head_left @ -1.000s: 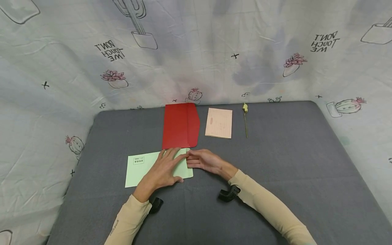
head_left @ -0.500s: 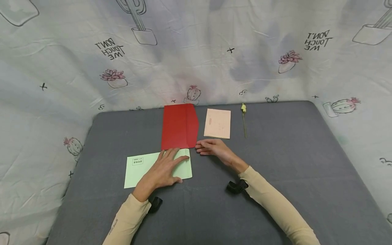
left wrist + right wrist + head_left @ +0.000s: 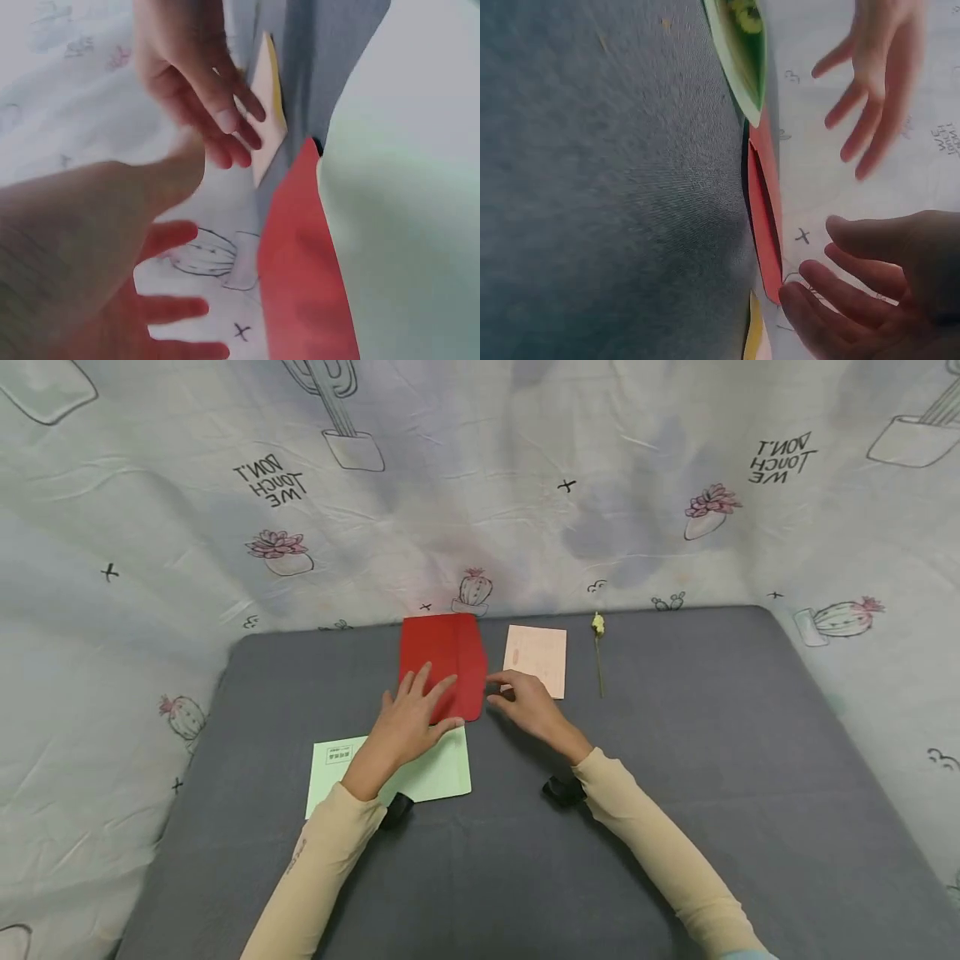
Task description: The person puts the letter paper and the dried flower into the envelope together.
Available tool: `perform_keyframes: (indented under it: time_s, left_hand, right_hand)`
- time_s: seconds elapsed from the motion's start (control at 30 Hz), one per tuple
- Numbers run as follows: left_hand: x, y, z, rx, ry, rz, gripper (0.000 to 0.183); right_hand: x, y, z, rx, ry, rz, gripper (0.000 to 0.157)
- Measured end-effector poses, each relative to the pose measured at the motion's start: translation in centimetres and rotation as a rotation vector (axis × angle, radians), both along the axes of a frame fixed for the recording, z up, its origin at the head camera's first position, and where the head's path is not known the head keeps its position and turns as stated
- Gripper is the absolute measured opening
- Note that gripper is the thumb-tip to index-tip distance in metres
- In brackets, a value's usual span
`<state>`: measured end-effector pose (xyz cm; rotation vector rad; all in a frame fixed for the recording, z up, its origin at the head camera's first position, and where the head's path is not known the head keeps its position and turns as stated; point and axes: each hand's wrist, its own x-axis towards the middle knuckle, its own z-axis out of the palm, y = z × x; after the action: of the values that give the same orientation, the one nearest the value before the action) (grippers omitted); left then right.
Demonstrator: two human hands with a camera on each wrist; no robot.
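Observation:
My left hand [image 3: 408,718] hovers with fingers spread over the near part of a red envelope [image 3: 429,639], its wrist above a pale green envelope [image 3: 438,770]. At the red envelope's flap side is my right hand [image 3: 531,703], fingers loosely bent and holding nothing. In the right wrist view the mouth of the green envelope [image 3: 735,67] gapes, with something yellow inside. Both hands there stand above the red envelope [image 3: 765,217]. A pinkish folded card [image 3: 538,647] lies just beyond my right hand, partly covered by it.
A yellow flower on a thin stem [image 3: 598,627] lies right of the card. All of these are on a grey cloth-covered table [image 3: 675,760]. A printed curtain [image 3: 510,485] hangs along the table's far edge.
My left hand has lifted off the green envelope and moved forward over the red one. My right hand has left the green envelope's edge and gone forward to the red envelope's right side.

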<state>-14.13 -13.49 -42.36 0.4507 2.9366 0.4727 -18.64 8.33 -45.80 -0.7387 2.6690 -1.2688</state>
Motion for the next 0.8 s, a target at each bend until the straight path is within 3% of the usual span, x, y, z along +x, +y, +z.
perform_keyframes:
  time_s: [0.17, 0.33, 0.43, 0.6, 0.8]
  left_hand:
    - [-3.5, 1.0, -0.3, -0.061, -0.079, 0.092, 0.072]
    - [-6.3, 1.8, -0.7, -0.145, -0.199, 0.169, 0.075]
    - [-7.6, 2.3, -0.9, -0.163, -0.225, 0.179, 0.076]
    - [-9.0, 2.6, -1.4, -0.163, -0.218, 0.19, 0.074]
    - [-9.6, 2.5, -1.7, -0.175, -0.248, 0.206, 0.075]
  right_hand:
    - [-1.8, -0.8, 0.5, 0.179, 0.078, 0.039, 0.042]
    - [-3.9, -1.7, 0.8, 0.339, 0.062, 0.093, 0.049]
    - [-5.0, -2.3, 0.6, 0.381, 0.051, 0.123, 0.049]
    - [-6.3, -3.2, 0.3, 0.387, 0.051, 0.152, 0.044]
    - [-7.2, -3.8, 0.1, 0.392, 0.026, 0.164, 0.044]
